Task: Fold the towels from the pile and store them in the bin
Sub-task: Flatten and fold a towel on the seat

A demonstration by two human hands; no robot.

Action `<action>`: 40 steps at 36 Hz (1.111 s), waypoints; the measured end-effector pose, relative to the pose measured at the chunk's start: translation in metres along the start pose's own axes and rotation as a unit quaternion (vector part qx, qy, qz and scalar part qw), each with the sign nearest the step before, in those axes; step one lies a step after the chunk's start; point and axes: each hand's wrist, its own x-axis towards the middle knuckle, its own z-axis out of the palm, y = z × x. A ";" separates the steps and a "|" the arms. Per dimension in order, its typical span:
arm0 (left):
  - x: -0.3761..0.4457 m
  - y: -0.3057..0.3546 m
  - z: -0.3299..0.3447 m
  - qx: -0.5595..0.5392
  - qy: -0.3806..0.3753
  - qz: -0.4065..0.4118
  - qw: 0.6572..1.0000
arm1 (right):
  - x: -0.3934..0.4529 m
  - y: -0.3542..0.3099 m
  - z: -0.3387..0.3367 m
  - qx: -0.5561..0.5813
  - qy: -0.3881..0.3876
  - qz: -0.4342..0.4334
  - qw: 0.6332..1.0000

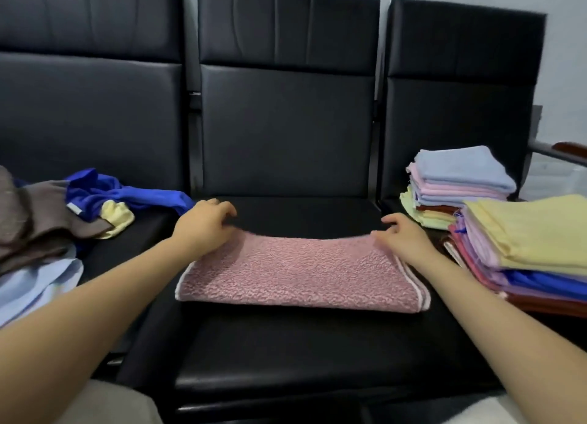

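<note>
A pink towel [301, 274] lies folded on the middle seat [301, 353] of a row of black chairs, directly in front of the person, which gives it a flat, firm surface within easy reach of both arms. The left hand [203, 222] sits at the towel's far left corner and the right hand [401, 238] at its far right corner. Each grip is narrow, fingers curled onto the far edge of the cloth, seemingly pinching it, though blur there hides the exact contact. Holding both corners at once keeps the edge straight, probably so the next fold lands square.

On the left seat lies the loose pile [47, 230] of unfolded cloths, brown, blue, yellow and pale blue. On the right stand two folded stacks, a far one [457, 188] and a near one [527, 249], so work appears to run from left to right. No bin is in view.
</note>
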 end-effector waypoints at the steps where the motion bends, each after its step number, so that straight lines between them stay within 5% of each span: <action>1: 0.002 0.000 0.005 0.032 -0.020 -0.006 0.999 | 0.001 0.001 0.002 -0.041 -0.013 0.019 0.999; 7: -0.022 0.025 0.022 -0.039 0.002 0.063 0.997 | -0.010 0.003 -0.003 -0.099 -0.097 0.117 0.983; 13: -0.069 0.060 0.034 -0.045 -0.116 0.127 0.984 | -0.026 0.001 0.003 -0.067 -0.179 0.127 0.973; 16: -0.078 0.068 0.044 0.014 -0.100 0.135 0.986 | -0.026 0.000 -0.004 -0.021 -0.189 0.149 0.970; 21: -0.063 0.069 0.038 -0.133 -0.154 0.047 0.978 | -0.034 -0.012 -0.017 0.184 -0.237 0.212 0.930; 27: -0.046 0.065 0.024 -0.400 -0.142 -0.136 0.895 | -0.036 -0.056 -0.008 0.391 -0.191 0.187 0.881; 31: -0.038 0.058 0.011 -0.529 -0.137 -0.239 0.803 | -0.043 -0.084 0.023 0.447 -0.257 0.137 0.846; 35: -0.034 0.051 0.004 -0.577 -0.155 -0.302 0.743 | -0.057 -0.100 0.054 0.358 -0.333 0.056 0.870; 37: -0.035 0.055 0.005 -0.548 -0.184 -0.283 0.765 | -0.059 -0.099 0.063 0.268 -0.291 -0.003 0.918; 40: -0.037 0.061 0.011 -0.467 -0.171 -0.228 0.837 | -0.049 -0.086 0.067 -0.013 -0.119 -0.089 0.989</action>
